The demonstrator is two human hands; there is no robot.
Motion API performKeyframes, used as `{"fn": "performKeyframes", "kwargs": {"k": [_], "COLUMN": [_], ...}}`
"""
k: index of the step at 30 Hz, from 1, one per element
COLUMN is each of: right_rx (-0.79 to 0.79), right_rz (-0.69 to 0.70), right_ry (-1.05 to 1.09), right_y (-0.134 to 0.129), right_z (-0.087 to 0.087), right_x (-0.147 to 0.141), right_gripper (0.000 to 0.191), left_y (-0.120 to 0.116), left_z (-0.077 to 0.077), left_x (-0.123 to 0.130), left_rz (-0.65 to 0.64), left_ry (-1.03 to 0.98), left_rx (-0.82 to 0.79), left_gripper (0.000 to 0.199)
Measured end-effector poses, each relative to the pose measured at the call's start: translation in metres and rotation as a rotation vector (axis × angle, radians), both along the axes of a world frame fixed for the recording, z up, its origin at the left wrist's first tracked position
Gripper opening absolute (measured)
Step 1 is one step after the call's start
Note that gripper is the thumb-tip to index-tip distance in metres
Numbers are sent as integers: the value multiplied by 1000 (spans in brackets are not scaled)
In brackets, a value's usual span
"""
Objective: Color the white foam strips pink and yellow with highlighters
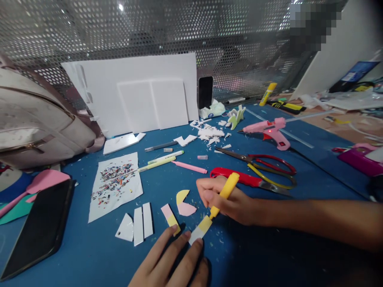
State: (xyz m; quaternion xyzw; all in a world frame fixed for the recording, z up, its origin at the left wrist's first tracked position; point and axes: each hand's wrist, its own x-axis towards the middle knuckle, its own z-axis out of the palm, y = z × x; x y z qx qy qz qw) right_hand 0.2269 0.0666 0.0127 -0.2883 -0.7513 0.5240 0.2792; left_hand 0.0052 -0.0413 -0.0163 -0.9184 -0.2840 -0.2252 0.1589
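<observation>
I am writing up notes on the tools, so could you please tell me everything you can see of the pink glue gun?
The glue gun has a glossy pink, plastic-looking body with a red trigger, a dark nozzle tip and a small red light glowing on its side. It lies on the blue tabletop, nozzle pointing left, handle toward the viewer. A dark cord runs from the handle's base. Neither hand touches it.

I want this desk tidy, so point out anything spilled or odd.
White scraps lie strewn in a loose heap on the blue tabletop. The pink glue gun lies on its side, red light lit, so it may be hot. Nothing looks clearly damaged.
</observation>
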Motion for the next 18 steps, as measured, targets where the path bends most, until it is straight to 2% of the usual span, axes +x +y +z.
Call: {"fn": "performKeyframes", "kwargs": {"k": [3,5,10,14,16,18], "right_rx": [-53,-80,37,227,299,343], "right_rz": [-6,11,-28,-76,-86,-96], "right_ry": [26,35,59,98,115,115], "right_y": [-1,-2,-2,-3,1,8], "right_z": [-7,-13,-17,-3,8,21], "right_x": [2,1,-4,-6,-3,3], "right_gripper": [44,39,24,5,18,24], "left_y": [4,7,12,15,16,16], "left_z": [3,6,14,20,22,22], "left_x": [2,3,6,7,7,7], "left_rz": [-30,-3,122,125,118,105], "left_ry": [-81,-130,-133,-76,-64,-68], "left_rx": [-26,-70,-119,-171,-191,-203], "left_gripper": [28,25,26,24,21,19]}}
